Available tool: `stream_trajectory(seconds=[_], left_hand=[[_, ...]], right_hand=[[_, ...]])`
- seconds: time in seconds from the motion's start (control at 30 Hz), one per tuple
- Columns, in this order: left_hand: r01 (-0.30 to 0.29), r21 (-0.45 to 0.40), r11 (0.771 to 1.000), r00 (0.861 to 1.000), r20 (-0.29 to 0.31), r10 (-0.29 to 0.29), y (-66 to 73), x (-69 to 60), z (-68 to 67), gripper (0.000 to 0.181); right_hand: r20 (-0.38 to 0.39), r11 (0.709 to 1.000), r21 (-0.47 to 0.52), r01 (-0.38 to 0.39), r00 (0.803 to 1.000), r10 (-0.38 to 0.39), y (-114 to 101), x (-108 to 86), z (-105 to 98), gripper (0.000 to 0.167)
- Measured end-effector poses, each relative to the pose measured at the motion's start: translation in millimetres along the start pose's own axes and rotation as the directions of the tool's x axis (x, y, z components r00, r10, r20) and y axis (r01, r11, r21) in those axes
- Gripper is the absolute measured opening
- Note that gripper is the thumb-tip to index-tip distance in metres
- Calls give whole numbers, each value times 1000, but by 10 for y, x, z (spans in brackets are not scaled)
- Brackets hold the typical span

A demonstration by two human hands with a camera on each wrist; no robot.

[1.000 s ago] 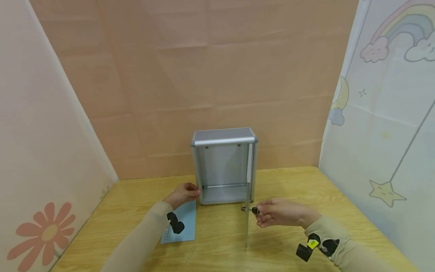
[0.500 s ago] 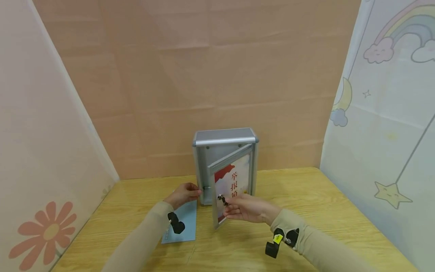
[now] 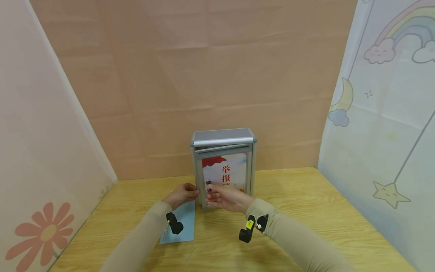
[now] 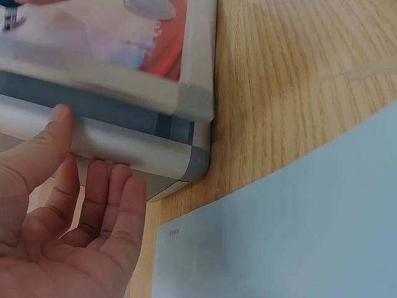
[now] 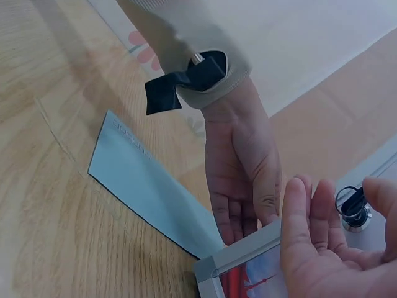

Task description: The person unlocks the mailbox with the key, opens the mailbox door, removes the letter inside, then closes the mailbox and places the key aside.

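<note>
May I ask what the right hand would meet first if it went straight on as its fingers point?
The right hand would probably meet the left hand first, at the side of the silver box; depth is unclear, so it might pass in front.

Only legible text is on the white sheet with red and blue print [image 3: 239, 166] in the framed door of the upright silver-grey metal box [image 3: 224, 135]; vertical column of red Chinese characters, 举 [image 3: 225, 169] on top, 报 [image 3: 225, 178] under it; just the top of a third shows, right hand [image 3: 228, 197] covers the rest, can't call it; flat light-blue paper rectangle [image 3: 185, 223] has a row of small square outlines [image 5: 130, 138] near one edge, plus tiny red print [image 4: 174, 232] by a corner, unreadable; small bright-yellow label [image 3: 249, 224] on the black right-wrist camera [image 3: 245, 235], too small to read.
</note>
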State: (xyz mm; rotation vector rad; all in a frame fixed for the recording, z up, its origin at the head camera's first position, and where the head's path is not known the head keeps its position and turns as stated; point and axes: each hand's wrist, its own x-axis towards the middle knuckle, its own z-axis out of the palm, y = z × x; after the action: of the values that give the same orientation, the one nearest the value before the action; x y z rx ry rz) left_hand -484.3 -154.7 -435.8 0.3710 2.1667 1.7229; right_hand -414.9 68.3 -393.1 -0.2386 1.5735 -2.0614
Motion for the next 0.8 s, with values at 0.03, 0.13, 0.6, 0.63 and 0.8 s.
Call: stream_trajectory(seconds=[0.03,0.13,0.6,0.63,0.8], left_hand=[[1,-1,1000,1000,-1,-1,2,1,-2,21],[-1,8,1000,1000,2,1,14,-4,-5,22],[18,22,1000,1000,-13,-18,13,-12,-22,28],[20,20,1000,1000,-15,-20,15,-11,-16,28],[21,13,1000,1000,-17,-21,31,-15,16,28]], right_hand=[[-8,1000,-1,1,1000,-1,0,33,3,25],[-36,1000,4,9,999,-9,2,114,2,28],[-63,998,55,9,998,-6,19,285,-10,28],[-59,998,68,11,998,-7,12,282,-15,28],[-37,993,114,15,999,-11,-29,244,-39,28]])
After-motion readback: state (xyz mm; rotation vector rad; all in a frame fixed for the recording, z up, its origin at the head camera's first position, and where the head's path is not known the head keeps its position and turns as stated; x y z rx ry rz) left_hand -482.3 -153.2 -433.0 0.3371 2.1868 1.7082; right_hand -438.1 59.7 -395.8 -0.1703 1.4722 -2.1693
